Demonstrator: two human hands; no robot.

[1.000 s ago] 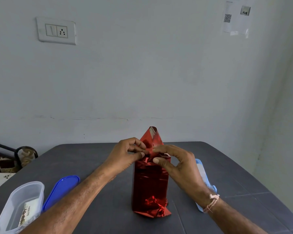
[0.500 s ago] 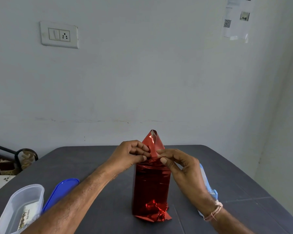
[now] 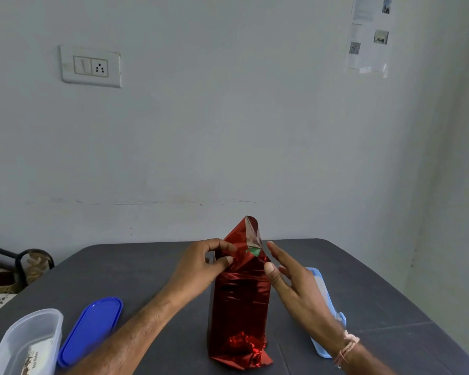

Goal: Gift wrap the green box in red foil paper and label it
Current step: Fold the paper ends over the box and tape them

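A tall box wrapped in red foil paper (image 3: 240, 301) stands upright in the middle of the dark table (image 3: 377, 299). A small corner of the green box (image 3: 253, 251) shows through a gap near the top, below an upright foil flap (image 3: 248, 230). My left hand (image 3: 201, 266) pinches the foil at the upper left edge of the box. On the right side my right hand (image 3: 290, 277) is spread with straight fingers, its thumb tip at the foil's upper right corner. The crumpled foil end (image 3: 241, 347) faces me at the bottom.
A clear plastic container (image 3: 25, 345) and its blue lid (image 3: 91, 330) lie at the front left. A light blue item (image 3: 325, 301) lies on the table behind my right hand. A wall stands close behind the table's far edge.
My right hand has let go of the foil fold and opened, moving slightly right. The gap at the top now shows green box. My left hand keeps its pinch.
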